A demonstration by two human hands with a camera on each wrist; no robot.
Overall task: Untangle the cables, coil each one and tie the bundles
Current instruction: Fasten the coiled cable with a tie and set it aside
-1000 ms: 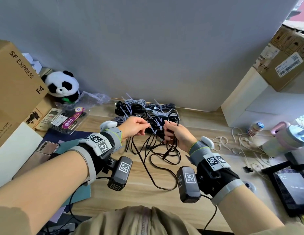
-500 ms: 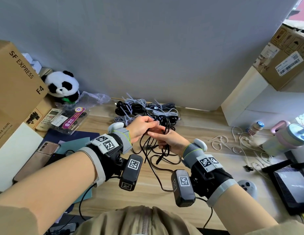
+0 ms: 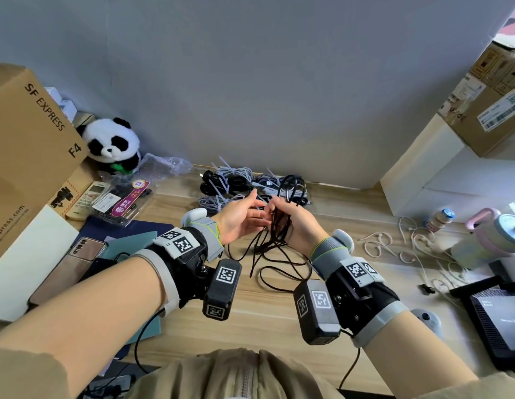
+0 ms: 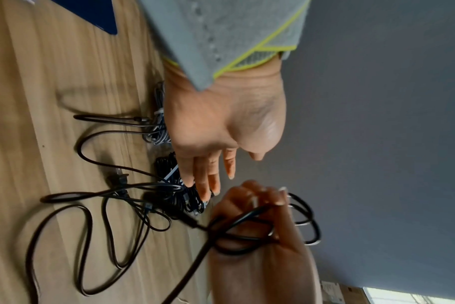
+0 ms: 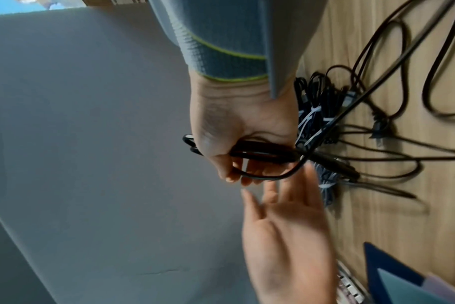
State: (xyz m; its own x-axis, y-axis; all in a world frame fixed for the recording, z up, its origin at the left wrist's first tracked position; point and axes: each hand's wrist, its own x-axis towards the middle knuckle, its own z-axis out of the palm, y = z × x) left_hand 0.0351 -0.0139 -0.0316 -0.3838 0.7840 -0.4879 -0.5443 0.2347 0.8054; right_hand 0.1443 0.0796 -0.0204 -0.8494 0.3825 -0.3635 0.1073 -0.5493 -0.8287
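Observation:
My right hand (image 3: pixel 282 214) grips several loops of a black cable (image 3: pixel 292 187) above the wooden table (image 3: pixel 250 318); the loops stick up past its fingers. The rest of the cable (image 3: pixel 279 269) trails down in loose curves on the table, with its plug (image 4: pixel 117 179) lying flat. In the right wrist view my right hand's (image 5: pixel 237 164) fingers curl round the black cable (image 5: pixel 262 152). My left hand (image 3: pixel 257 210) is open, fingers straight, right beside it and holding nothing. Tied cable bundles (image 3: pixel 236 180) lie by the wall.
An SF Express box (image 3: pixel 34 133), a panda toy (image 3: pixel 112 142), a remote (image 3: pixel 86 197) and a phone (image 3: pixel 72 263) stand on the left. On the right are loose white cables (image 3: pixel 408 243), a small bottle (image 3: pixel 440 218), a pink cup (image 3: pixel 492 234), a black router (image 3: pixel 498 321) and white boxes (image 3: pixel 452 180).
My left hand has let go of the black cable and opened. My right hand has gathered the loops and lifted them a little higher.

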